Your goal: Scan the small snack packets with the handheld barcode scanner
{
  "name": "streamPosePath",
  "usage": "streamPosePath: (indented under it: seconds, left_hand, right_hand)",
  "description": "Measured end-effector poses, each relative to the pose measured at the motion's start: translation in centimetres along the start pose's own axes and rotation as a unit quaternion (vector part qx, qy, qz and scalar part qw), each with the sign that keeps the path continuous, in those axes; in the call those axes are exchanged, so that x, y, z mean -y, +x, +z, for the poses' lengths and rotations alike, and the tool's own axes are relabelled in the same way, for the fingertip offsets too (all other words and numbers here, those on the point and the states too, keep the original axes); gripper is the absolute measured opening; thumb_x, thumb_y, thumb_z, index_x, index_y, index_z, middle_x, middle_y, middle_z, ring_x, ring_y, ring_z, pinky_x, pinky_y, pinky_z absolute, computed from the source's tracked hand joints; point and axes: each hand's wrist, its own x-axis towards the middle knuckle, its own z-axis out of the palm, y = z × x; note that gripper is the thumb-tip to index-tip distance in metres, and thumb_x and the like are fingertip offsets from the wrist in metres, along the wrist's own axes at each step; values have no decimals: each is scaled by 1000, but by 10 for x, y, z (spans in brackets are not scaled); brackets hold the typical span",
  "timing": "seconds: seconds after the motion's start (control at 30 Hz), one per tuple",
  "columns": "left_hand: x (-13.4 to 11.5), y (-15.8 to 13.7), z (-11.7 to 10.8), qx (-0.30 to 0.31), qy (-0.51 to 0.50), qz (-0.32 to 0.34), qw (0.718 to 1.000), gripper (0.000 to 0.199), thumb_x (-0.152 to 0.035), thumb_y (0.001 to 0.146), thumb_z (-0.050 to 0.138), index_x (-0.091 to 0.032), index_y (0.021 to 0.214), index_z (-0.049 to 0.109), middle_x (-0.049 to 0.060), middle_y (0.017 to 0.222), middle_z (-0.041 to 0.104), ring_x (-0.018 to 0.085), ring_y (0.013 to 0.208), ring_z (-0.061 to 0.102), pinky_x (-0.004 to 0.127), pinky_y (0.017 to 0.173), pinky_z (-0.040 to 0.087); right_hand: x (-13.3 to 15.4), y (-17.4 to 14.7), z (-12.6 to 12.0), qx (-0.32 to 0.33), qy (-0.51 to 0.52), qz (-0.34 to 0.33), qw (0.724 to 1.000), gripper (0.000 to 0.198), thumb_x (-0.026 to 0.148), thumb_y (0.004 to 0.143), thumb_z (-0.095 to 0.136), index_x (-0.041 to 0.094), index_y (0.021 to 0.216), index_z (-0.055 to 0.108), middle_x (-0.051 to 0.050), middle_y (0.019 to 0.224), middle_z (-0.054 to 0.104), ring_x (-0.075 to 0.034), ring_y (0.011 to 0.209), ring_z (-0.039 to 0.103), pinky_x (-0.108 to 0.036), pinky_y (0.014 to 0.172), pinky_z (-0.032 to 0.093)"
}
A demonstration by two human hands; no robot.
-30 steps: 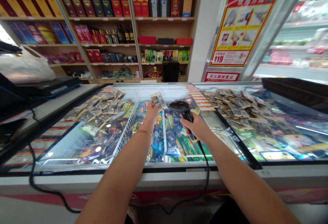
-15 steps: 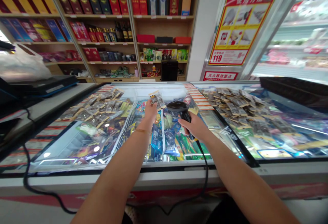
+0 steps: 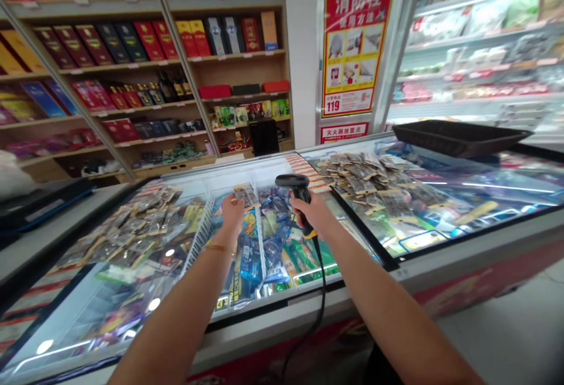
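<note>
My left hand [image 3: 232, 211] pinches a small flat snack packet [image 3: 246, 195] by its edge, above the opened middle of the chest freezer [image 3: 282, 300]. In my right hand [image 3: 311, 211] is a black barcode scanner [image 3: 296, 188], gripped by its handle, with a cable hanging down from it. The scanner's head is to the right of the packet, apart from it. Below both hands, bagged frozen goods [image 3: 273, 250] lie in the freezer, split by white wire dividers [image 3: 201, 229].
Many similar packets are heaped on the left glass lid [image 3: 145, 220] and on the right lid [image 3: 370, 176]. A dark tray [image 3: 460, 137] rests at the far right. Wooden shelves [image 3: 229, 59] with boxes and bottles stand behind. Black equipment [image 3: 57, 203] sits at left.
The view has turned to the right and tilted, so the shelves and freezer appear shifted left. The packet stays in my left hand and the scanner in my right.
</note>
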Motion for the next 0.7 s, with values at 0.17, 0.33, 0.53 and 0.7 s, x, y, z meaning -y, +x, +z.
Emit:
streamPosePath:
  seconds: [0.17,0.33,0.53,0.7]
  left_hand:
    - [-44,-13,53,26,-92,-85,992,40,-8,75,73,-19,109,55,1,85,61,13,72,67,34,73,60]
    - [-92,-37,150,155,-140,-89,974,19,-5,79,70,-14,92,60,2,79,62,12,72,67,32,76,60]
    - [-128,-79,259,254,-140,-51,956,22,-9,83,68,-14,104,64,4,88,66,13,76,67,28,76,57]
    - [-136,-94,291,302,15,19,953,36,-22,85,70,-14,119,66,7,87,71,20,80,68,31,75,53]
  right_hand:
    - [21,-7,-71,-61,0,-15,998,28,35,72,73,21,83,50,6,58,56,-9,35,49,-21,35,36]
    - [35,-16,-151,-152,2,-23,988,29,34,71,74,19,87,55,6,56,55,-9,37,48,-22,36,39]
    - [46,-32,-206,-225,10,-21,974,33,35,68,77,20,85,53,6,55,55,-9,38,48,-22,36,39]
    - [42,-35,-215,-236,14,-13,972,35,35,68,78,20,83,50,6,55,55,-9,38,48,-22,37,39]
